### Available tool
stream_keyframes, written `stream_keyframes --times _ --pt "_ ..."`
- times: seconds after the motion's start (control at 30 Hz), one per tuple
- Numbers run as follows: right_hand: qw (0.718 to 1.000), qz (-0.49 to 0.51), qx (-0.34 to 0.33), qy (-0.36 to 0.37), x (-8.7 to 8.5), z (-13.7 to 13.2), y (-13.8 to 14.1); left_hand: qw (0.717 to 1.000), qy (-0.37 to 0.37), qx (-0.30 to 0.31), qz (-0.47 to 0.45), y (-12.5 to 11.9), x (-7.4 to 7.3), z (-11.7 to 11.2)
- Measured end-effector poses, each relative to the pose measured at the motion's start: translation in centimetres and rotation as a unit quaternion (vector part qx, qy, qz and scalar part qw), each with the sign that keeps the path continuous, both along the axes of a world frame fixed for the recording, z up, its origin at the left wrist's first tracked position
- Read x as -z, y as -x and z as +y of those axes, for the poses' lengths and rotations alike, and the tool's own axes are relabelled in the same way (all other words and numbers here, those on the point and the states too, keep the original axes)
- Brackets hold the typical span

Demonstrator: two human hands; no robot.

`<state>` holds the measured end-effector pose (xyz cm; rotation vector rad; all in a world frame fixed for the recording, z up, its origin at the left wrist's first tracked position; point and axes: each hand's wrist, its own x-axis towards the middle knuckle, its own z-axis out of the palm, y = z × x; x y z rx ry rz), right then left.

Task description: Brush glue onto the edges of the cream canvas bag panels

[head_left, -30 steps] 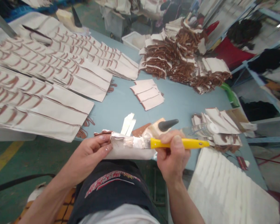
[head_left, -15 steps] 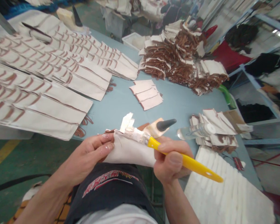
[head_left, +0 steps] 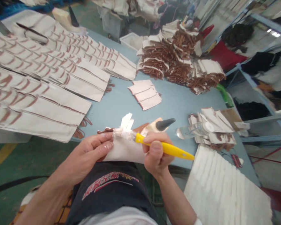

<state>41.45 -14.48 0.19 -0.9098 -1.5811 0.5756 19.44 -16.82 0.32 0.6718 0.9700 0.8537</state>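
At the table's front edge, my left hand (head_left: 96, 148) pinches the left end of a white fabric piece (head_left: 126, 151) with brown edging. My right hand (head_left: 158, 153) grips a yellow-handled brush (head_left: 170, 150). Its whitish, coated bristles (head_left: 124, 135) lie against the piece's upper edge, close to my left fingertips. Small white strips (head_left: 126, 121) stick up just behind the bristles. White smears show on my left fingers. Behind my right hand lies a pale block with a dark cone-shaped tip (head_left: 165, 124); its lower part is partly hidden.
Rows of overlapping white pieces with brown edges (head_left: 67, 103) cover the table's left side. A small flat stack (head_left: 146, 93) lies mid-table. Brown-and-white bundles (head_left: 166, 59) are heaped behind it. To the right are a clear bottle (head_left: 194, 129), another bundle (head_left: 215, 123) and layered white sheets (head_left: 220, 184).
My right hand has moved left with the brush, bringing the bristles along the fabric's upper edge nearer to my left fingers. My left hand keeps its hold.
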Motion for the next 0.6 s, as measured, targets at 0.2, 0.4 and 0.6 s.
stream_keyframes --times 0.2,0.4,0.6 --pt "0.997 0.067 -0.014 -0.037 0.1 0.4 0.7 0.999 0.005 -0.035 0.006 -0.1 -0.5 0.1" --pt "0.995 0.056 0.020 -0.074 -0.2 0.5 0.9 0.998 0.005 -0.069 0.011 -0.4 -1.9 0.3" --pt "0.983 -0.013 -0.002 -0.185 -0.4 0.7 1.6 0.993 0.033 -0.110 -0.032 -0.7 -2.2 0.3"
